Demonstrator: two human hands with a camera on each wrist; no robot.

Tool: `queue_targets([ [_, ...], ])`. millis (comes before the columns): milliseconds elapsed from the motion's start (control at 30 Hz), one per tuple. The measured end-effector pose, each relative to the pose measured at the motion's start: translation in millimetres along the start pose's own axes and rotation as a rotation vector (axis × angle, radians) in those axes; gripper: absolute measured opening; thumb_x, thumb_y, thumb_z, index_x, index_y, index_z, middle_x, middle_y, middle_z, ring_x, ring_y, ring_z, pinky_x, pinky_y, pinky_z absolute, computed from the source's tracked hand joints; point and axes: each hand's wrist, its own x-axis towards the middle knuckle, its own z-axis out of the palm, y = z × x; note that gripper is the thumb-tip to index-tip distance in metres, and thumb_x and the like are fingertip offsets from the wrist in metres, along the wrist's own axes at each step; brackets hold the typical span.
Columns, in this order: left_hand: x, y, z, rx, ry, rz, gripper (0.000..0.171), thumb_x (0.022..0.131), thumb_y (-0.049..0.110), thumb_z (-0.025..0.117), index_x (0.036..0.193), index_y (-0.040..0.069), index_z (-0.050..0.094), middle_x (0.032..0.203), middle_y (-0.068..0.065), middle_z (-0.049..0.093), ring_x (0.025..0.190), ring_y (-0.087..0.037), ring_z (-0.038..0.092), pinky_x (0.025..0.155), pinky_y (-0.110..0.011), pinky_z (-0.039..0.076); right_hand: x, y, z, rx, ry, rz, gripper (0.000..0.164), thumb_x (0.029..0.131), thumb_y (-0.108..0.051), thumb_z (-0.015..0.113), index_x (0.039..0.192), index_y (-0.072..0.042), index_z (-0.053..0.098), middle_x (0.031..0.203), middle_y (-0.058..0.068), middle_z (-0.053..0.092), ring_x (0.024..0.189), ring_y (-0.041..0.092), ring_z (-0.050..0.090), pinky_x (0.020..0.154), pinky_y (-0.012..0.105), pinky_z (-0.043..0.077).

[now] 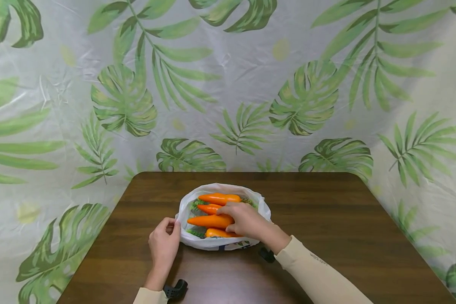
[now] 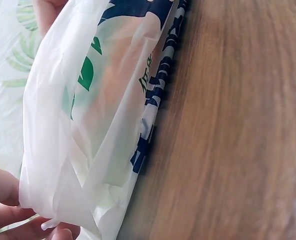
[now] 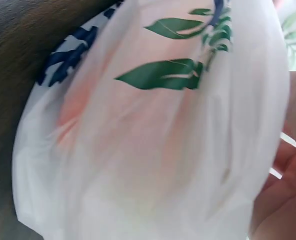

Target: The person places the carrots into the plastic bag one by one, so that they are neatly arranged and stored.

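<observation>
A white plastic bag (image 1: 191, 241) stands wide open on the table, with several orange carrots and green broccoli (image 1: 196, 232) inside. My left hand (image 1: 165, 241) pinches the bag's left rim between thumb and fingers. In the left wrist view, its fingers (image 2: 13, 215) are at the bag's edge. From the right, my right hand (image 1: 247, 220) reaches into the opening and grips the thick end of a carrot (image 1: 205, 221), thumb on the near side and fingers on the far side. The bag's wall (image 3: 138, 150) hides most of that hand in the right wrist view.
Another carrot (image 1: 216, 198) lies at the back of the bag, and one (image 1: 216, 232) at the front. The brown wooden table (image 1: 319, 236) extends around the bag. A leaf-patterned curtain (image 1: 243, 93) hangs behind the table. Each wrist wears a black band (image 1: 176, 290).
</observation>
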Motion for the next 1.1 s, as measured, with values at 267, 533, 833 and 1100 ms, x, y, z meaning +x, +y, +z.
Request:
queue_targets([
  [267,0.6,1.5,-1.0,-0.006,-0.009,-0.011,0.008,0.091,0.017,0.074,0.087,0.010,0.073,0.080,-0.001,0.072,0.070,-0.016,0.067,0.068,-0.038,0.052,-10.9,1.7,3.5,-0.022,-0.008,0.055,0.047,0.076,-0.017,0.086,0.120,-0.024,0.071,0.115,-0.006,0.064,0.099,0.017,0.055,0.077,0.031,0.048],
  [533,0.7,0.5,0.6,-0.008,0.016,0.023,0.004,0.089,0.012,0.075,0.085,0.011,0.073,0.078,0.000,0.072,0.069,-0.017,0.068,0.067,-0.041,0.050,-19.4,4.0,3.5,-0.171,0.012,0.052,0.037,0.077,-0.032,0.087,0.109,-0.024,0.072,0.106,-0.004,0.063,0.097,0.020,0.059,0.076,0.034,0.050],
  [833,1.5,0.3,3.3,-0.013,0.008,0.024,0.005,0.089,0.013,0.075,0.085,0.011,0.073,0.078,0.000,0.072,0.070,-0.017,0.068,0.069,-0.042,0.050,-23.4,5.9,-5.4,-0.221,-0.065,0.089,0.037,0.076,-0.031,0.087,0.108,-0.022,0.071,0.086,-0.007,0.052,0.075,0.012,0.048,0.063,0.030,0.042],
  [1100,2.1,-0.5,4.6,-0.015,0.004,0.018,0.005,0.090,0.016,0.075,0.086,0.012,0.073,0.078,0.001,0.072,0.069,-0.015,0.067,0.068,-0.040,0.051,-25.7,10.6,-29.2,-0.143,-0.035,0.149,0.040,0.087,-0.041,0.078,0.120,-0.019,0.073,0.107,-0.001,0.065,0.082,0.012,0.057,0.062,0.030,0.048],
])
